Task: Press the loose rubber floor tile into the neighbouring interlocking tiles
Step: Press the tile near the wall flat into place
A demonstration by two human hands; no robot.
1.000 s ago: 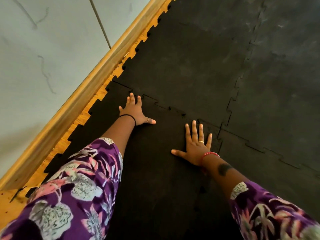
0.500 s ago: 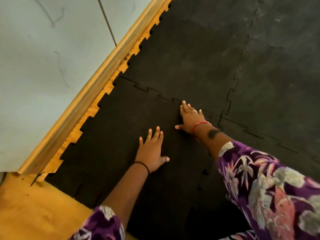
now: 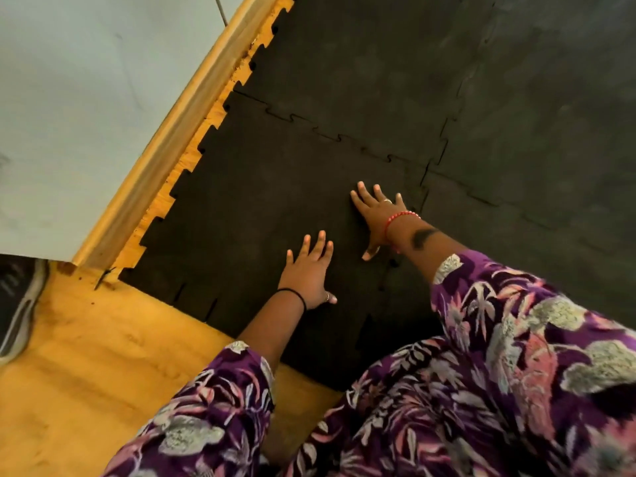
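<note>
A black rubber floor tile (image 3: 247, 201) with toothed edges lies on the wooden floor by the wall. Its far edge meets a neighbouring tile (image 3: 361, 80) along a jagged seam, and its right edge meets another tile (image 3: 516, 242). My left hand (image 3: 308, 273) lies flat, fingers spread, near the tile's middle. My right hand (image 3: 375, 215) is flat with fingers apart close to the tile's right seam. Both palms rest on the rubber and hold nothing.
A wooden skirting board (image 3: 179, 132) runs along the grey wall (image 3: 86, 98) on the left. Bare yellow wood floor (image 3: 86, 356) shows at the near left. A dark shoe (image 3: 17, 304) sits at the left edge. More black tiles (image 3: 550, 98) cover the far right.
The view has pulled back toward the tile's near edge. My left hand drew back from the far seam to the tile's middle; my right hand shifted along toward the right seam.
</note>
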